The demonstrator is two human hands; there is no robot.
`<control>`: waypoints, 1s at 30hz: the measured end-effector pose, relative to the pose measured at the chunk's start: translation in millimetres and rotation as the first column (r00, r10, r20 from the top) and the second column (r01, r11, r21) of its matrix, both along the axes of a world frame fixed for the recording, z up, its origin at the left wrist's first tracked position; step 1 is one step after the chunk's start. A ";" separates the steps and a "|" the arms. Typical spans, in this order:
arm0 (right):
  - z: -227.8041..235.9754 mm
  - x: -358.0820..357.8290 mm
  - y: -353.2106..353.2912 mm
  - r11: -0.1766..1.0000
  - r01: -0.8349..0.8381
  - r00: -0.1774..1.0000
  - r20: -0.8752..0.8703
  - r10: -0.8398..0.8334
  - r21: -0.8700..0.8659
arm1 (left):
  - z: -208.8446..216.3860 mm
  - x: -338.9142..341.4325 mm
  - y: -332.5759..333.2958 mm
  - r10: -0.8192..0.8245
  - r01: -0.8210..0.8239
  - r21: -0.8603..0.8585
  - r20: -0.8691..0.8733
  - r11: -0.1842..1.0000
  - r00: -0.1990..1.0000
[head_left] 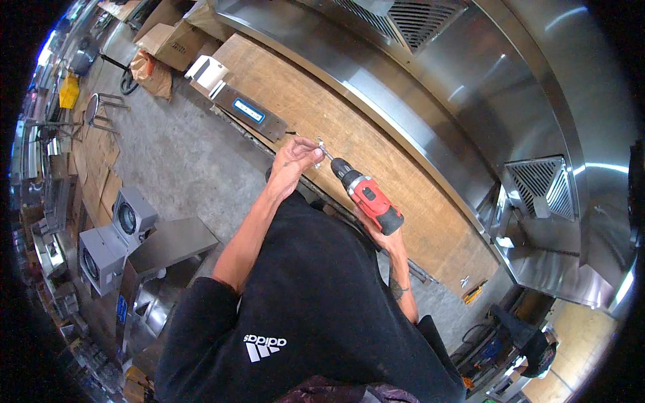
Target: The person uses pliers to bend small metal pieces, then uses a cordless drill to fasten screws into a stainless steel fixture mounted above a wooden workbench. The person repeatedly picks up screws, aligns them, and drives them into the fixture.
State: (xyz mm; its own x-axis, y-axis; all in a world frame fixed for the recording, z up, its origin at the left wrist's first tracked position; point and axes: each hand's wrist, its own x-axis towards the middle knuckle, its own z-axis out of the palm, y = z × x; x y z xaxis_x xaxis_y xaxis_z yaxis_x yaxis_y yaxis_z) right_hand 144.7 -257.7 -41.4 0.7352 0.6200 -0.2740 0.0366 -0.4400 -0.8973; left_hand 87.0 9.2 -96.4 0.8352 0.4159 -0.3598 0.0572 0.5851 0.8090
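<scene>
The person's left hand (293,163), forearm reaching forward and inward, pinches a small metal piece (321,143) at the tip of a red cordless drill (373,200) gripped in the right hand (384,236) above the wooden worktop (410,228).

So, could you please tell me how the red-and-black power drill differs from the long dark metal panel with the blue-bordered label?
The red-and-black power drill is held in the right hand, while the long dark metal panel lies on the brown wooden tabletop. The drill is chunky; the panel is flat and elongated. Both have dark surfaces.
</scene>
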 end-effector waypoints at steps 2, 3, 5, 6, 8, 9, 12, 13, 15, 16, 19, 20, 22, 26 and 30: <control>2.1 1.1 2.0 1.000 0.005 1.000 -0.009 -0.005 0.016 | 7.2 0.3 -1.8 0.036 -0.036 -0.019 -0.006 0.999 0.999; 3.3 1.6 2.6 1.000 0.002 1.000 -0.006 -0.002 0.013 | 6.9 0.2 -0.8 0.005 -0.005 0.007 -0.011 1.000 1.000; 5.0 2.3 3.5 1.000 -0.006 1.000 0.000 0.006 0.009 | 5.7 -0.3 2.8 -0.058 0.059 0.058 -0.024 0.997 0.998; 5.1 2.5 3.6 1.000 -0.006 1.000 -0.001 0.006 0.020 | 4.6 -0.6 3.9 -0.074 0.075 0.062 -0.020 0.995 0.997; 4.8 2.7 3.8 0.999 -0.005 1.000 0.000 0.005 0.043 | 4.0 -0.5 5.8 -0.107 0.108 0.071 -0.011 0.992 0.994; 5.3 3.0 4.1 0.999 -0.004 1.000 -0.003 0.004 0.037 | 4.6 -0.5 6.4 -0.114 0.114 0.074 -0.015 0.991 0.993; 4.8 3.0 3.8 1.000 -0.005 1.000 -0.002 0.005 0.020 | 7.2 -1.9 8.8 -0.134 0.135 0.083 -0.023 0.987 0.991; 1.2 2.7 1.4 1.000 -0.009 1.000 0.006 0.009 0.015 | 8.3 -2.6 10.3 -0.142 0.143 0.086 -0.023 0.986 0.990; -4.1 2.7 -2.2 1.000 -0.020 0.999 0.041 0.019 0.004 | 9.5 -3.8 13.0 -0.152 0.155 0.113 -0.036 0.981 0.988; -5.8 2.7 -3.6 1.000 -0.027 0.997 0.068 0.027 -0.001 | 10.3 -4.7 13.9 -0.153 0.159 0.137 -0.050 0.978 0.987; -3.9 3.2 -0.7 0.999 -0.006 0.995 0.095 0.002 0.041 | 14.4 -4.7 15.5 -0.189 0.196 0.196 -0.052 0.961 0.981; -2.3 4.0 0.6 0.998 0.006 0.995 0.096 -0.012 0.063 | 18.4 -3.7 15.8 -0.206 0.211 0.212 -0.045 0.954 0.977; -7.3 2.8 -3.9 0.997 0.065 0.998 -0.023 -0.064 0.052 | 27.1 -2.1 16.1 -0.218 0.226 0.216 -0.062 0.950 0.974; -16.6 4.7 -8.3 0.987 0.153 0.967 -0.211 -0.140 0.042 | 32.5 6.5 27.0 -0.285 0.291 0.277 -0.063 0.916 0.957; -31.2 16.1 -6.7 0.960 0.184 0.941 -0.320 -0.110 0.213 | 77.6 24.7 42.5 -0.358 0.380 0.353 -0.129 0.855 0.925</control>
State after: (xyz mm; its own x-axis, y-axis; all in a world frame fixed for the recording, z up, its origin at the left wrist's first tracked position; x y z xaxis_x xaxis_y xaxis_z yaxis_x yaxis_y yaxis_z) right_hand 160.8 -264.5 -72.7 0.7286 0.5851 -0.3562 -0.3008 -0.1938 -0.9338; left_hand 111.7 51.7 -18.8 0.9361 0.1921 -0.2946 0.2625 0.1758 0.9488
